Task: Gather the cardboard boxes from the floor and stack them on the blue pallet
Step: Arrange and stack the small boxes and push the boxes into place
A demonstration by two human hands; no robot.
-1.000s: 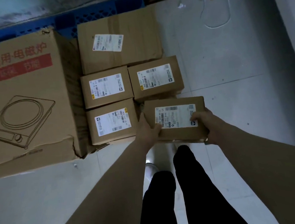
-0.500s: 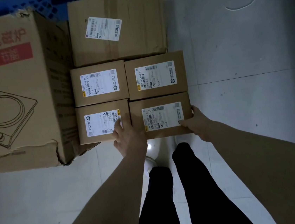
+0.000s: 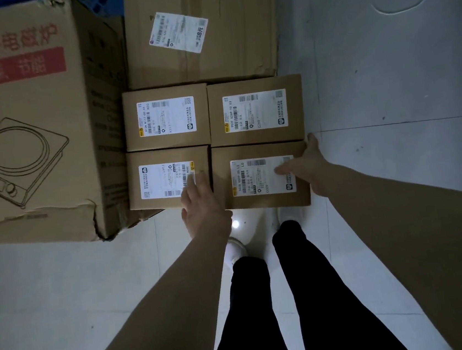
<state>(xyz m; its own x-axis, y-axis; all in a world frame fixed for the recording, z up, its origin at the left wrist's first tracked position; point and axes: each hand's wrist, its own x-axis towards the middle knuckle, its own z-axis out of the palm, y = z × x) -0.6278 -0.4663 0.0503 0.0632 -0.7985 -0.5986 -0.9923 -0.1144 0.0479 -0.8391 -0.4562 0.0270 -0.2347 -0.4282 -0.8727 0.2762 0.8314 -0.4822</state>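
Resting flat on near-right box (image 3: 264, 203): right hand (image 3: 306, 166), fingers straight; left hand (image 3: 203, 204), fingers straight, touches near-left box (image 3: 158, 157). Four small boxes (image 3: 161, 95) sealed, contents hidden, packed edge to edge.
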